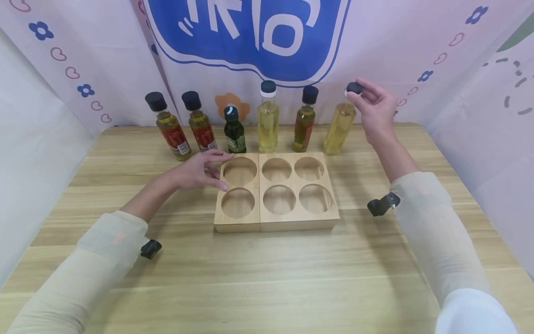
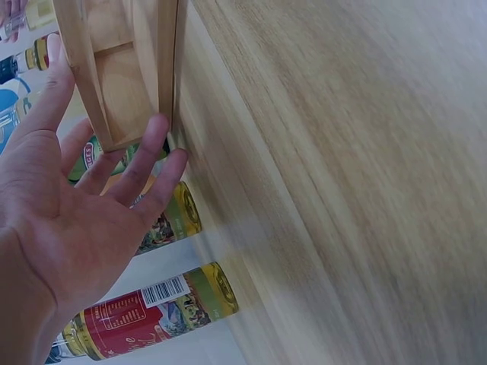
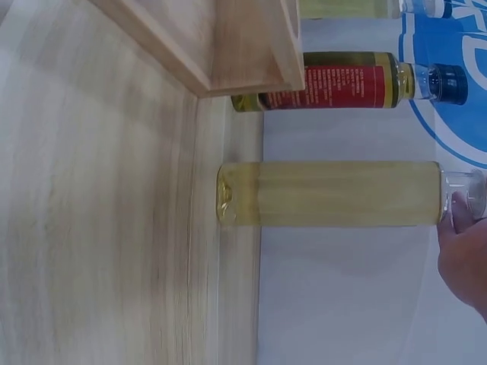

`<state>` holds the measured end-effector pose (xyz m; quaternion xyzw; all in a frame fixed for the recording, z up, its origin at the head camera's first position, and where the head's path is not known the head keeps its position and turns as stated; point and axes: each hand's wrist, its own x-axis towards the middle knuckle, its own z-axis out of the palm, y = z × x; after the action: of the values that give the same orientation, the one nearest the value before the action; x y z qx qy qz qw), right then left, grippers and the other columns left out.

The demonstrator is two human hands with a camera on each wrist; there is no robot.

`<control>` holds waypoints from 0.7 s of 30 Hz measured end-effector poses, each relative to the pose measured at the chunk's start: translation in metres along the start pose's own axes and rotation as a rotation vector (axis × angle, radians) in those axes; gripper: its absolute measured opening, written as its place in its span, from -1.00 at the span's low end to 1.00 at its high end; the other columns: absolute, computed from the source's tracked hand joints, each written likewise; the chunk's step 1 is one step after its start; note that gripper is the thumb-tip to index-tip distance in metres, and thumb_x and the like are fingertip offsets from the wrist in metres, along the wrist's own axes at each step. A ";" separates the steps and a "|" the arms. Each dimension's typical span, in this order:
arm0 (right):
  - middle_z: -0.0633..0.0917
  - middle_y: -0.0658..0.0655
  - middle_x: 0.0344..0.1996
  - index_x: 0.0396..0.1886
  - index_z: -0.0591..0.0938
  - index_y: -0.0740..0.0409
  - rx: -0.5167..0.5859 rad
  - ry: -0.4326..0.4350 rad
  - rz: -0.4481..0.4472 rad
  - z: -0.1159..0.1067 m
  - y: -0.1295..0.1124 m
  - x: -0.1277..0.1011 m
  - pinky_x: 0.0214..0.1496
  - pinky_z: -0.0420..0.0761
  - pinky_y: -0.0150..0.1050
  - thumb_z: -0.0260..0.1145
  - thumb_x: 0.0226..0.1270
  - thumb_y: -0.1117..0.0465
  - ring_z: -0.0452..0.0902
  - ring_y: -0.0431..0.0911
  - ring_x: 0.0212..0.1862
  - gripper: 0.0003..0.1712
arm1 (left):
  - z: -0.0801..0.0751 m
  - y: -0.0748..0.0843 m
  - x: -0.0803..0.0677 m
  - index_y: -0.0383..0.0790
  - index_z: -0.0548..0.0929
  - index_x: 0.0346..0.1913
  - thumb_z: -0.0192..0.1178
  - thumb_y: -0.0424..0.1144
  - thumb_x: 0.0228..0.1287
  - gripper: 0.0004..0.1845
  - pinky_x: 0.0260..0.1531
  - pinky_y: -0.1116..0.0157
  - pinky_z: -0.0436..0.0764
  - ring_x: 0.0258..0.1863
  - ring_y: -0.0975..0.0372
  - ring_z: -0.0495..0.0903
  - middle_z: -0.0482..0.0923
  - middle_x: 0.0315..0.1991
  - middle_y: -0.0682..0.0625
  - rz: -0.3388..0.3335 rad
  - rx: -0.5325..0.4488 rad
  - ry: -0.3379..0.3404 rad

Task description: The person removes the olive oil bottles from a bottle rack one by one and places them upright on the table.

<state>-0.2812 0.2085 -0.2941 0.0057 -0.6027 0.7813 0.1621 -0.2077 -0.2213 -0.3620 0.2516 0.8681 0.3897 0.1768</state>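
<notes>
My right hand (image 1: 377, 109) grips the top of a tall clear bottle of pale yellow oil (image 1: 340, 127), around its neck and black cap. In the right wrist view this oil bottle (image 3: 327, 194) has its base close to the tabletop, and the fingers (image 3: 460, 217) are at the neck. My left hand (image 1: 195, 170) is spread against the left end of a wooden bottle holder (image 1: 298, 225) with six round holes. Its index finger reaches the back left corner and its thumb the left edge. In the left wrist view, the fingers (image 2: 137, 171) are loosely extended by the holder's end.
Behind the holder stand two red-labelled oil bottles (image 1: 175, 134) (image 1: 203, 132), a small dark green bottle (image 1: 235, 134), another pale oil bottle (image 1: 268, 123) and a red-labelled one (image 1: 303, 127). A printed cloth (image 1: 375, 41) hangs behind the wooden table (image 1: 250, 278).
</notes>
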 end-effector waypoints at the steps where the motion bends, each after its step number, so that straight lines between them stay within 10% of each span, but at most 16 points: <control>1: 0.69 0.26 0.18 0.19 0.67 0.32 -0.016 -0.010 0.003 -0.001 0.000 0.000 0.23 0.66 -0.37 0.46 0.21 0.59 0.72 -0.09 0.14 -0.48 | 0.000 0.000 0.000 -0.30 0.26 0.57 0.53 -0.31 0.21 -0.07 0.17 -0.03 0.69 0.06 -0.14 0.70 -0.03 0.59 -0.47 -0.002 -0.001 -0.001; 10: 0.47 0.22 0.46 0.53 0.40 0.15 -0.305 -0.128 -0.042 -0.025 -0.001 -0.022 0.47 0.45 -0.34 0.47 0.32 0.41 0.42 -0.03 0.47 -0.20 | 0.001 -0.001 -0.002 -0.28 0.24 0.59 0.54 -0.23 0.22 -0.04 0.21 -0.05 0.65 0.07 -0.13 0.69 -0.07 0.60 -0.46 -0.011 0.032 -0.008; 16: 0.71 0.29 0.17 0.23 0.65 0.29 -0.702 -0.197 -0.119 -0.044 -0.004 -0.052 0.12 0.66 -0.47 0.46 0.41 0.22 0.68 -0.29 0.00 -0.54 | -0.001 -0.002 -0.008 -0.27 0.23 0.60 0.51 -0.19 0.26 -0.06 0.27 -0.09 0.60 0.20 -0.16 0.61 -0.05 0.61 -0.42 0.014 0.095 0.010; 21: 0.77 0.36 -0.03 0.06 0.73 0.35 -0.999 -0.478 -0.153 -0.063 -0.004 -0.068 -0.15 0.66 -0.51 0.39 0.48 0.17 0.75 -0.07 -0.16 -0.66 | 0.002 -0.001 -0.017 -0.37 0.22 0.58 0.46 -0.13 0.33 -0.09 0.26 -0.08 0.61 0.25 -0.18 0.56 -0.02 0.61 -0.39 0.036 0.134 0.066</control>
<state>-0.2036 0.2521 -0.3213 0.1487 -0.9176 0.3637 0.0601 -0.1934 -0.2299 -0.3620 0.2653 0.8929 0.3419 0.1239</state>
